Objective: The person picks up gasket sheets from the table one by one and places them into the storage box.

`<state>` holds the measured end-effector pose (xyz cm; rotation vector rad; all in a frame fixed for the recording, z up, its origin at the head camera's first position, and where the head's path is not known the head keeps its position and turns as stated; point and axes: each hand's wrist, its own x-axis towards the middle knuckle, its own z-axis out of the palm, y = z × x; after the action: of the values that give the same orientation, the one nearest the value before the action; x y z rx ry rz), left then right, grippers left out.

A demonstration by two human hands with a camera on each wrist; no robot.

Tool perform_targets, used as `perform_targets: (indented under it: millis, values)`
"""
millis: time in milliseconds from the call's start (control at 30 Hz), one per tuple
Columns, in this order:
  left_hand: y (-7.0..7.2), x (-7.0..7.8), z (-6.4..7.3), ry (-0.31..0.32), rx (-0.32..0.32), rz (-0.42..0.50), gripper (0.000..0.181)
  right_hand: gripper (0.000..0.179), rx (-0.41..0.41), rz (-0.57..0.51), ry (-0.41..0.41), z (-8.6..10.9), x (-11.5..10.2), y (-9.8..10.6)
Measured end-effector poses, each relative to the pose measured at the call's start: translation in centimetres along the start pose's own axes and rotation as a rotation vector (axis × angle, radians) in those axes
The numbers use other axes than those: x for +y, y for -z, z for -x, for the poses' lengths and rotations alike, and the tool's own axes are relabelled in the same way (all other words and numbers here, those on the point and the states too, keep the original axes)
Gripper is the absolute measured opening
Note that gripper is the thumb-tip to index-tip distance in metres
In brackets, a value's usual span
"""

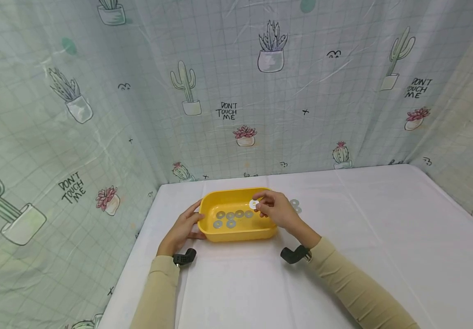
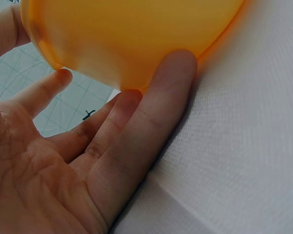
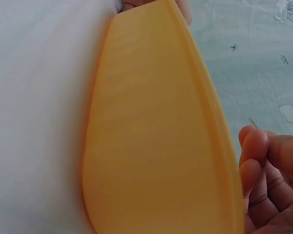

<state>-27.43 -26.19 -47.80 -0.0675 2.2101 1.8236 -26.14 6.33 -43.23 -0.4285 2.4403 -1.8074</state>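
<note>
A shallow yellow plastic tray point(image 1: 236, 236) stands on the white-covered table. Several flat grey washers point(image 1: 231, 224) lie spread over its floor. My left hand point(image 1: 183, 228) holds the tray's left end; in the left wrist view one finger point(image 2: 10, 31) hooks over the rim while others touch the outer wall. Above the tray's right half, my right hand point(image 1: 276, 209) pinches a pale washer point(image 1: 254, 204) between thumb and fingertips. From the right wrist, only a thin edge of that washer point(image 3: 254, 123) shows above the fingertips, beyond the tray wall.
More washers point(image 1: 294, 202) lie on the table just right of the tray, partly hidden by my right hand. White cloth point(image 1: 343, 256) covers the table. A cactus-print curtain point(image 1: 220, 151) hangs behind and at both sides. Each wrist wears a black camera point(image 1: 295, 254).
</note>
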Motion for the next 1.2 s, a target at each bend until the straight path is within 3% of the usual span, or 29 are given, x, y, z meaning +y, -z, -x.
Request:
perform_targets:
  millis: [233, 500, 833, 1067, 1200]
  values:
    - [0.0, 0.1, 0.1, 0.002, -0.008, 0.012, 0.061, 0.024, -0.013, 0.005, -0.017, 0.0, 0.1, -0.3]
    - [0.2, 0.1, 0.2, -0.006, -0.030, 0.017, 0.060, 0.025, -0.059, 0.090, -0.023, -0.2, -0.2, -0.6]
    - [0.2, 0.0, 0.3, 0.005, -0.011, 0.010, 0.061, 0.023, -0.125, 0.044, -0.075, -1.2, -0.6, -2.1]
    - [-0.1, -0.2, -0.1, -0.005, -0.035, 0.035, 0.060, 0.020, -0.069, 0.021, -0.129, -2.4, 0.5, -3.9]
    - [0.1, 0.1, 0.0, -0.002, -0.017, 0.029, 0.060, 0.019, -0.090, 0.011, -0.142, -2.6, 0.3, -4.2]
